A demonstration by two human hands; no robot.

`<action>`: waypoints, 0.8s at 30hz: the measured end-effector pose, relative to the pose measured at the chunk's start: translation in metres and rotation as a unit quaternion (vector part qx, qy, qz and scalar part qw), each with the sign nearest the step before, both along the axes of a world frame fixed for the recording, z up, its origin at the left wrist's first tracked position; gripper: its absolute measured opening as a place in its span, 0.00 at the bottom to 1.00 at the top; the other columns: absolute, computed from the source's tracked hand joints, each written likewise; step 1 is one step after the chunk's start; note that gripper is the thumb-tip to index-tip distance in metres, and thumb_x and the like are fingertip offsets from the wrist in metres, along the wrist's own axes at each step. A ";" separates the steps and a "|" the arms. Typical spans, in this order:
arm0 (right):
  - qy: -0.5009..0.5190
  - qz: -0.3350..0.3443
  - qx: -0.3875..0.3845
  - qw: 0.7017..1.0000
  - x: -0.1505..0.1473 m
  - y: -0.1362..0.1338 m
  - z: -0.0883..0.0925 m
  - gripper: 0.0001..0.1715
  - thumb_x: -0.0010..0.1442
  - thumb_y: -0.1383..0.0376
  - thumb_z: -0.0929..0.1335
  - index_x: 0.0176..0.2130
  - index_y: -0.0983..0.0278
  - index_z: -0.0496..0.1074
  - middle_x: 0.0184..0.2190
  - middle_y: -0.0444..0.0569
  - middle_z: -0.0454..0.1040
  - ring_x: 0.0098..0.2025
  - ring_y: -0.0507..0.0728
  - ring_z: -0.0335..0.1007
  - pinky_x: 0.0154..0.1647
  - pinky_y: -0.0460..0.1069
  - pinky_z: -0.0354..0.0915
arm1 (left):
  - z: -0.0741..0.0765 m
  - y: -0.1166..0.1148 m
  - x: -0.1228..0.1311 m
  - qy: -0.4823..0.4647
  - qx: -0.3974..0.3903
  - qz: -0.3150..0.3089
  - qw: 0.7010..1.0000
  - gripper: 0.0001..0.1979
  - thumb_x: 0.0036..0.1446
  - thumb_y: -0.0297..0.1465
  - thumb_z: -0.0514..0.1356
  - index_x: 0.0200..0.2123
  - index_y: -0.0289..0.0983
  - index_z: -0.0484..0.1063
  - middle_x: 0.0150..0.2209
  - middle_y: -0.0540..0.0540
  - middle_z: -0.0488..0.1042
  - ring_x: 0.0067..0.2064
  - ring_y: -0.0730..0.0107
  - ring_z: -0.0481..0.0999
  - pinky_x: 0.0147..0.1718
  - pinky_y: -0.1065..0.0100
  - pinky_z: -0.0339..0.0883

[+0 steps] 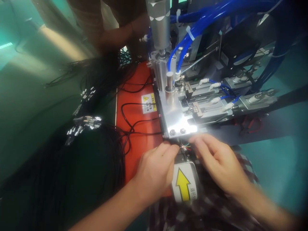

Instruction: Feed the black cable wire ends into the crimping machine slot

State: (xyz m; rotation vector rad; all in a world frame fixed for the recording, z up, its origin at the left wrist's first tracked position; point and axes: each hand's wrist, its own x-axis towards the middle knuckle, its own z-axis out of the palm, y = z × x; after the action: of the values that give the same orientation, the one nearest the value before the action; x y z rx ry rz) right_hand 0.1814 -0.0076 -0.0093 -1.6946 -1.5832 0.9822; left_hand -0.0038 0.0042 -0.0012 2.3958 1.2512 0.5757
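Note:
My left hand (155,168) is closed in a pinch on a thin cable end (184,148) with small coloured wires, held just under the front edge of a shiny metal machine plate (176,123). Opposite it, my right hand (216,160) has its fingers curled at the same cable end, touching it from the right. Below the two hands sits a white label with a yellow arrow (184,184) pointing up toward the machine.
A pneumatic machine (168,64) with blue air hoses (207,16) stands on an orange base (134,109). Bundles of black cables with metal plugs (84,123) lie at left. Another person's arm (120,33) reaches in at the top.

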 end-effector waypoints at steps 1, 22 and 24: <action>0.042 -0.019 -0.020 0.999 0.002 -0.003 -0.003 0.16 0.67 0.57 0.59 0.36 0.62 0.70 0.20 0.42 0.65 0.21 0.52 0.62 0.21 0.45 0.59 | 0.000 0.000 0.000 -0.001 0.000 -0.002 1.000 0.13 0.59 0.20 0.49 0.39 0.33 0.73 0.29 0.46 0.72 0.29 0.70 0.72 0.27 0.71 0.68; 0.177 0.020 -0.137 0.974 -0.002 -0.001 -0.010 0.16 0.64 0.55 0.62 0.30 0.62 0.63 0.22 0.40 0.62 0.20 0.49 0.59 0.18 0.44 0.57 | 0.004 -0.001 -0.002 0.043 0.009 -0.038 0.998 0.15 0.63 0.29 0.49 0.47 0.37 0.73 0.29 0.47 0.69 0.25 0.71 0.69 0.23 0.71 0.65; 0.178 0.022 -0.141 0.974 -0.003 0.000 -0.009 0.16 0.64 0.55 0.62 0.29 0.62 0.62 0.22 0.39 0.62 0.19 0.48 0.58 0.18 0.44 0.57 | 0.005 -0.002 -0.002 0.051 0.026 -0.039 0.998 0.15 0.63 0.30 0.49 0.47 0.36 0.73 0.28 0.48 0.68 0.24 0.71 0.68 0.21 0.70 0.63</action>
State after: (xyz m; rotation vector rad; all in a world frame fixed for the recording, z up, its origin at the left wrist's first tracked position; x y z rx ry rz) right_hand 0.1789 -0.0077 -0.0179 -1.5534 -1.2963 1.4999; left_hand -0.0059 0.0026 0.0035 2.5332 1.1911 0.4749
